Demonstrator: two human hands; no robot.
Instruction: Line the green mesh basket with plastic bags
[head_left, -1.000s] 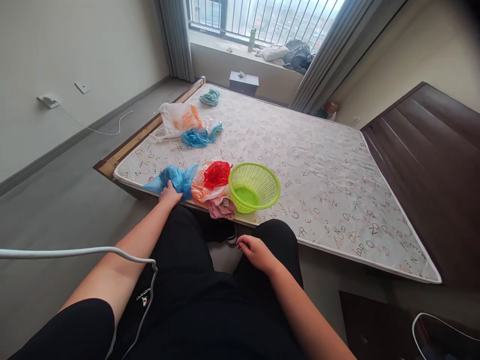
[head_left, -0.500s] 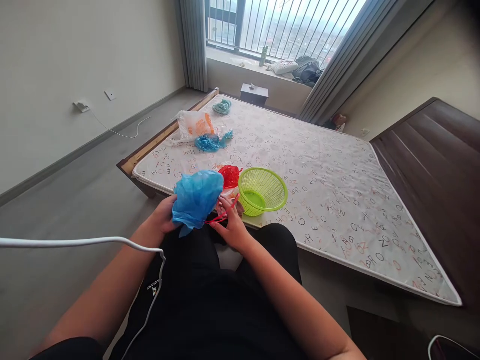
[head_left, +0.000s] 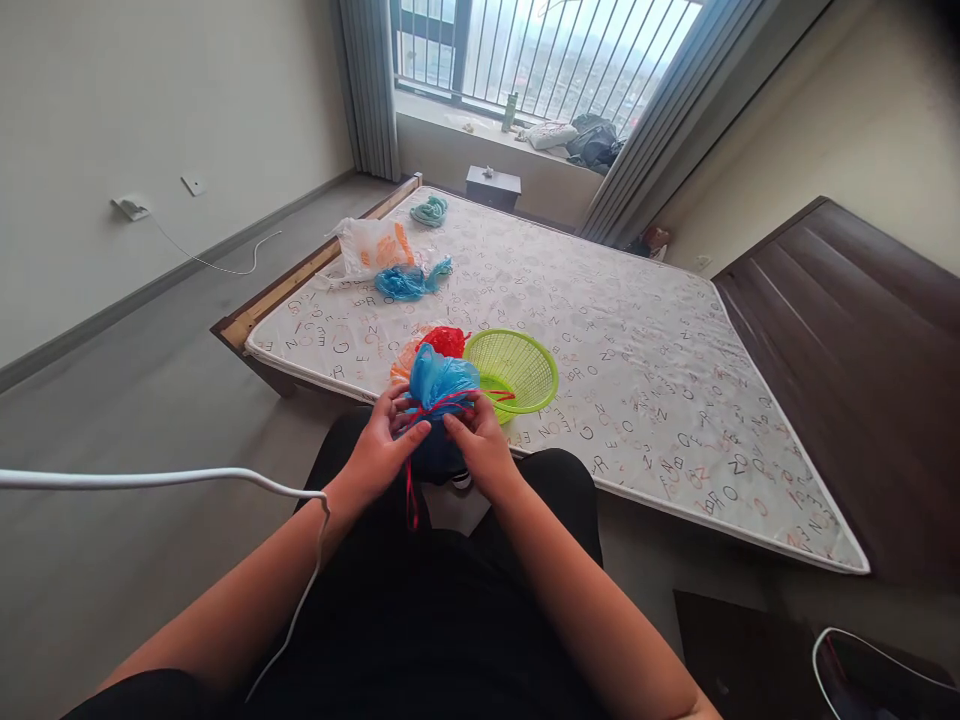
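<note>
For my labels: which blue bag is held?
The near blue bag, red string across it, between left hand and right hand; the far one lies on the mattress.

Bedroom of a home: a letter-printed mattress (head_left: 637, 385) is lying on a wooden bed frame (head_left: 287, 288); a dark headboard (head_left: 832, 370) is standing at one end; grey curtains (head_left: 365, 95) are flanking a barred window (head_left: 540, 60).

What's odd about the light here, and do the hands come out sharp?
In the head view, the window is bright and its outdoor scene hazy; also in the head view, the top right corner darkens, and the black clothing loses detail; in the head view, the left hand and right hand look fairly clear.
</note>
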